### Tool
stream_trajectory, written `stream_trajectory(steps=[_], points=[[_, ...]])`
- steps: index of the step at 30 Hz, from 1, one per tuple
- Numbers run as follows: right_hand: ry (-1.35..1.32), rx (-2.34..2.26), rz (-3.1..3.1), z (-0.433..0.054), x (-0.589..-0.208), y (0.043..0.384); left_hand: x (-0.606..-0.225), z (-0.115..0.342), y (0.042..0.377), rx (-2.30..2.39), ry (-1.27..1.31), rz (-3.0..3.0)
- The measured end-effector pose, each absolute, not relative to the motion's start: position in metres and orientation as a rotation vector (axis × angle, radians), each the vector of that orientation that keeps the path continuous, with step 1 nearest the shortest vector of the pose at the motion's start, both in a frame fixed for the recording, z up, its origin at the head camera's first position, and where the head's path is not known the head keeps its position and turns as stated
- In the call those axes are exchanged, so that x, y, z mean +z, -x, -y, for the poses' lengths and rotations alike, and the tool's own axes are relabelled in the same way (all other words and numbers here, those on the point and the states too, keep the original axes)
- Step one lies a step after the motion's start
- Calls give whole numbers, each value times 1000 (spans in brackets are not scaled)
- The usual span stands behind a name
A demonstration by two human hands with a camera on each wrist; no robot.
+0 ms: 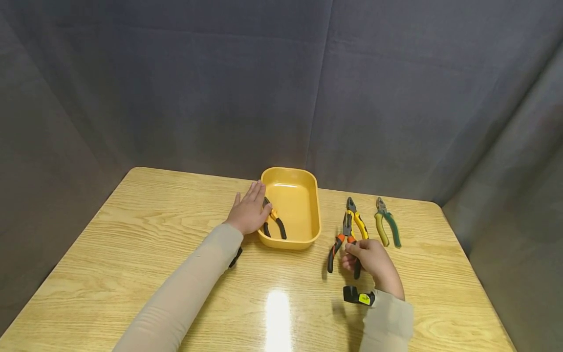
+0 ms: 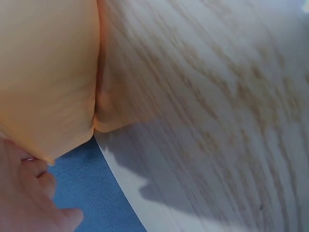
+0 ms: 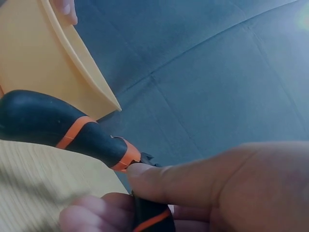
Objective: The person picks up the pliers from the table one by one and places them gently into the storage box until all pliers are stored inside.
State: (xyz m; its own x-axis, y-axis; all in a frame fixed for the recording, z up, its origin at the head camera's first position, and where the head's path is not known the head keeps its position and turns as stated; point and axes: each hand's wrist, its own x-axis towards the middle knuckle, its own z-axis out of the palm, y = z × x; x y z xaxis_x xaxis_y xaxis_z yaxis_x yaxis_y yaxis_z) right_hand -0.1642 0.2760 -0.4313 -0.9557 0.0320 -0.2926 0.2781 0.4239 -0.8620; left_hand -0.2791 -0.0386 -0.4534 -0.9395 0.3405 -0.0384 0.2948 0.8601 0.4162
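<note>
My right hand (image 1: 367, 259) grips one handle of a pair of pliers with black and orange handles (image 1: 336, 247), thumb on top and fingers curled beneath. The handles spread apart and the metal head points away from me. In the right wrist view the other handle (image 3: 48, 123) sticks out to the left. My left hand (image 1: 249, 210) rests on the left rim of a yellow plastic bin (image 1: 294, 242), fingers straight. Inside the bin, beside my thumb, lies another pair of pliers with orange and black handles (image 1: 277, 222).
Pliers with yellow and black handles (image 1: 361, 226) lie on the wooden table (image 1: 132, 234), partly behind the held pair. Further right lie pliers with green and yellow handles (image 1: 391, 227). A grey curtain (image 1: 211, 98) hangs behind the table and along its sides.
</note>
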Motion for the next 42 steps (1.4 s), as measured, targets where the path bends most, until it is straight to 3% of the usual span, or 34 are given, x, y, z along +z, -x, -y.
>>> stream_trajectory(steps=[42], points=[[-376, -1778, -2477, -241, -423, 173, -451, 35, 281, 512, -478, -2941]])
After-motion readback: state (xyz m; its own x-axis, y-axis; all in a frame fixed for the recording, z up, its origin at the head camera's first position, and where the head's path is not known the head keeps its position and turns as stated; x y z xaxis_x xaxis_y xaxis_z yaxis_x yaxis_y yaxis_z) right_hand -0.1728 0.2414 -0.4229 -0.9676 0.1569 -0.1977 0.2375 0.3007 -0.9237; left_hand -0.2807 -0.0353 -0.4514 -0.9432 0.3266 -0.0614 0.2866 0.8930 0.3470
